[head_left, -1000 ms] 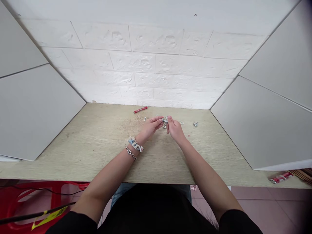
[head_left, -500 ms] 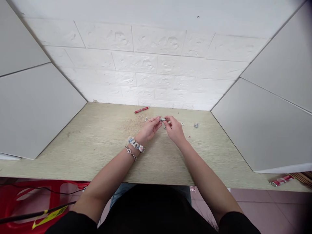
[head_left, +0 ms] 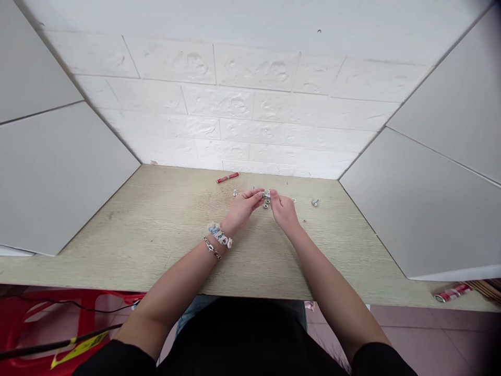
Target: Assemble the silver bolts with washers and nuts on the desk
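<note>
Gripping a fastener [head_left: 266, 195], fit unclear, in both hands [head_left: 239, 210] [head_left: 283, 210], I've nuts [head_left: 265, 206] and bolts [head_left: 235, 192] loose nearer the table's [head_left: 254, 261] back edge.

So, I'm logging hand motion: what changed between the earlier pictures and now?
The right hand, its fingers extended half a second ago, has curled them back in, thumb up, at the metal fastener. The left hand still pinches it; the red tube stayed put.
</note>
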A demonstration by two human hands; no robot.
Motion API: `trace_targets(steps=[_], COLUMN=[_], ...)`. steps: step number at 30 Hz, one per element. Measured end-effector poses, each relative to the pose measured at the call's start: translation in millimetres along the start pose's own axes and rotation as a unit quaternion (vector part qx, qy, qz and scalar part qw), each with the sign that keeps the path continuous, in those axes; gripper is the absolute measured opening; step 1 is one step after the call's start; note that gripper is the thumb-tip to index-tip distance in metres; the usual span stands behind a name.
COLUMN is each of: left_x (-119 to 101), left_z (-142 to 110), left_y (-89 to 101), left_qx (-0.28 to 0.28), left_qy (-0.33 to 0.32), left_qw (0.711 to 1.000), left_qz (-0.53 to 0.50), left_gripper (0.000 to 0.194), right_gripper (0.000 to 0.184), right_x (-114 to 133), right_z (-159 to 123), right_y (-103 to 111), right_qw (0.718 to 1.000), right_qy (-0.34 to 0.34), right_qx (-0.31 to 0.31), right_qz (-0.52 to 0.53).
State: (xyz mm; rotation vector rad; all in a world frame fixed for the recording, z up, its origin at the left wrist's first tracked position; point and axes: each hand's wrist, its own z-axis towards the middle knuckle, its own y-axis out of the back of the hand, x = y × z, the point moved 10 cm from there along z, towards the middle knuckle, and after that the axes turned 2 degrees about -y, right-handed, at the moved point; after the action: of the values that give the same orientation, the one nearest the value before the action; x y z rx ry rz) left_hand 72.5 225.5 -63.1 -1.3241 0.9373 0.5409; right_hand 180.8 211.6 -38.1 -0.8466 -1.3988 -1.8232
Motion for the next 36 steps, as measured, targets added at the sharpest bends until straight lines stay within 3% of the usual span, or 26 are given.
trace_targets(steps=[3, 7, 13, 20, 24, 29, 33, 36], left_x=[-0.3, 2.6, 3.3, 3.1, 4.5, -1.6, -6.0, -1.6], left_z=[0.5, 3.4, 5.8, 1.9, -0.7, 0.7, 1.3, 2.1], left_y=[3.8, 13.1, 17.0, 4.1, -4.2, -9.5, -5.9, 1.4], left_qx=[-0.021, -0.048, -0.051, -0.006, 0.021, 0.049, 0.023, -0.009], left_qy=[-0.012, -0.012, -0.01, 0.0, 0.002, -0.038, -0.066, -0.046], left_qw=[1.0, 0.998, 0.998, 1.0, 0.999, 0.988, 0.978, 0.987], left_qz=[-0.015, -0.034, -0.029, 0.008, 0.043, 0.138, 0.198, 0.155], left_gripper=[0.009, 0.008, 0.011, 0.017, 0.019, 0.021, 0.021, 0.02], right_gripper=[0.049, 0.028, 0.023, 0.022, 0.023, 0.029, 0.038, 0.041], right_x=[4.0, 12.8, 19.5, 13.9, 7.7, -2.6, -5.1, -7.0], right_z=[-1.0, -1.7, 1.3, 1.3, 0.2, 1.7, 2.2, 2.2], right_y=[0.5, 3.7, 1.8, 2.4, 6.1, 7.7, 8.1, 4.9], right_qw=[1.0, 0.998, 0.994, 0.997, 0.996, 0.987, 0.983, 0.979], right_qy=[0.015, 0.045, 0.103, 0.069, 0.038, -0.002, -0.017, -0.026], right_qx=[-0.004, -0.027, -0.03, -0.028, -0.045, -0.054, -0.054, -0.047], right_qz=[0.003, 0.02, 0.012, 0.01, 0.07, 0.151, 0.176, 0.196])
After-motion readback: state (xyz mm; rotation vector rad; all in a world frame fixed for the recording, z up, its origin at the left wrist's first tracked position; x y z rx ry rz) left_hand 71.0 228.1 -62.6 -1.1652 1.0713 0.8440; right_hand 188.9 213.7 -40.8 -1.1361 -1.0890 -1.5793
